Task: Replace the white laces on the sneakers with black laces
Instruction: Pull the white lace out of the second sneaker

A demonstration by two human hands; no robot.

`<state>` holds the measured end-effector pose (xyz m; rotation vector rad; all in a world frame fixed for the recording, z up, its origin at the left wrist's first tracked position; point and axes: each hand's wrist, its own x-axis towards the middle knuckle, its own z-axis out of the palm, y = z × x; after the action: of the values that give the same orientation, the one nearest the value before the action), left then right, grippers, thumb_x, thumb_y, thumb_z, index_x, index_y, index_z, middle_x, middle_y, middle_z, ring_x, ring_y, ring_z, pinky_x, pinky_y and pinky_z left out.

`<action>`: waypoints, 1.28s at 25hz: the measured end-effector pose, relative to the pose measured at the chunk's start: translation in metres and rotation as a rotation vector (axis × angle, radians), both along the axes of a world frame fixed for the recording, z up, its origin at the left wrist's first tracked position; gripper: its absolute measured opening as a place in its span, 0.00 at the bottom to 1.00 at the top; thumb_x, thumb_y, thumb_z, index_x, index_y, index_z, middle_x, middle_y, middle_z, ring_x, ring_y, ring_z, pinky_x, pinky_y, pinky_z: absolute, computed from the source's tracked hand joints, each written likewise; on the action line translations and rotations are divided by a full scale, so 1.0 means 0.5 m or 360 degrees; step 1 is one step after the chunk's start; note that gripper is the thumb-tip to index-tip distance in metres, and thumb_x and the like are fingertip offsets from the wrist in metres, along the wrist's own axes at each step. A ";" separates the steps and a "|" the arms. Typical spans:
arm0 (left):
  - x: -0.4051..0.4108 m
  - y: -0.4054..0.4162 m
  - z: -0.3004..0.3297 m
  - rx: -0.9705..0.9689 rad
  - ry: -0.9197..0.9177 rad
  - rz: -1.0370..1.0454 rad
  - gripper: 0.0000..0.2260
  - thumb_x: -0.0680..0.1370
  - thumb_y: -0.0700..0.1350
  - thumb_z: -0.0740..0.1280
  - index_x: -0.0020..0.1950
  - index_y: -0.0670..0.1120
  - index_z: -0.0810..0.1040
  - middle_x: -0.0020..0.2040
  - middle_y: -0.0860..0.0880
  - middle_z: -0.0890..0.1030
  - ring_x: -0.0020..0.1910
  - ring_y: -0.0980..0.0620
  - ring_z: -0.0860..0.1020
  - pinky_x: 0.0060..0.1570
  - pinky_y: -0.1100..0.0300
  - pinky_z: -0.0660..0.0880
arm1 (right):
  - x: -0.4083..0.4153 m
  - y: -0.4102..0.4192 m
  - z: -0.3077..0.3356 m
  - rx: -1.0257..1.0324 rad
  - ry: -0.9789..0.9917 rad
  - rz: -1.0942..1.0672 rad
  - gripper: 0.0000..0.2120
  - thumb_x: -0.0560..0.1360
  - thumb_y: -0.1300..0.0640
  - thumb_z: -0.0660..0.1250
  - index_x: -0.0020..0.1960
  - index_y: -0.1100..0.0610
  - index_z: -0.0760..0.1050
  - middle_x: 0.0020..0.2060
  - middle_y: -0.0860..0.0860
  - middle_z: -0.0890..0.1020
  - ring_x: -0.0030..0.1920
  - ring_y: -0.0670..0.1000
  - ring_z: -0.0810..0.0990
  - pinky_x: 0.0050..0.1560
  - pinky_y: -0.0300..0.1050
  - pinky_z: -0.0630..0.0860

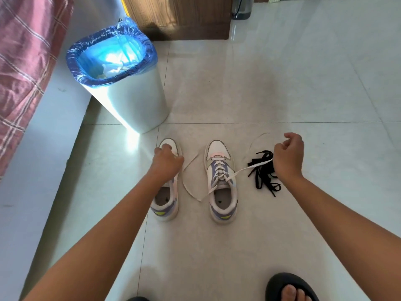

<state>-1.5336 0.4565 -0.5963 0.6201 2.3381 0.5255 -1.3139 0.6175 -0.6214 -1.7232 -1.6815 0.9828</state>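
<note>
Two white and lilac sneakers stand side by side on the tiled floor. My left hand [167, 161] lies curled over the laced front of the left sneaker [166, 200]; what its fingers hold is hidden. The right sneaker [221, 185] is still laced in white. My right hand [287, 155] grips one end of its white lace [245, 169], stretched taut to the right. Another white lace end [192, 181] trails loose on the floor between the shoes. A bundle of black laces [263, 172] lies on the floor right of the right sneaker, under my right hand.
A white waste bin [134, 101] with a blue liner stands behind the left sneaker. A bed with a checked pink cover [23, 61] runs along the left. A wooden cabinet [180, 16] is at the back. My foot in a black slipper [290, 287] is at the bottom right.
</note>
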 end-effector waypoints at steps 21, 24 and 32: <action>0.098 -0.006 -0.097 0.0021 0.0615 -0.0421 0.27 0.70 0.55 0.67 0.64 0.50 0.61 0.60 0.49 0.64 0.61 0.48 0.66 0.55 0.49 0.63 | -0.001 -0.120 -0.036 -0.0003 -0.0603 0.1222 0.14 0.74 0.55 0.64 0.44 0.52 0.57 0.28 0.48 0.70 0.28 0.52 0.71 0.27 0.45 0.61; 0.104 -0.027 -0.100 -0.0052 0.0536 -0.0501 0.22 0.71 0.54 0.66 0.62 0.51 0.63 0.59 0.50 0.66 0.61 0.49 0.67 0.55 0.49 0.62 | 0.013 -0.129 -0.047 -0.0109 -0.0523 0.1287 0.12 0.74 0.55 0.64 0.44 0.52 0.59 0.30 0.48 0.71 0.30 0.54 0.73 0.30 0.47 0.64; 0.176 -0.044 -0.146 0.0238 0.0070 -0.0432 0.17 0.72 0.58 0.67 0.51 0.47 0.71 0.47 0.51 0.77 0.47 0.51 0.75 0.48 0.53 0.72 | 0.017 -0.143 -0.075 -0.0397 -0.0244 0.1217 0.10 0.75 0.49 0.67 0.47 0.53 0.70 0.31 0.47 0.72 0.31 0.45 0.70 0.32 0.39 0.66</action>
<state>-1.4455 0.4345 -0.6696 1.0110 2.2208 0.5678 -1.3056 0.5460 -0.6591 -1.3115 -2.4875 1.4630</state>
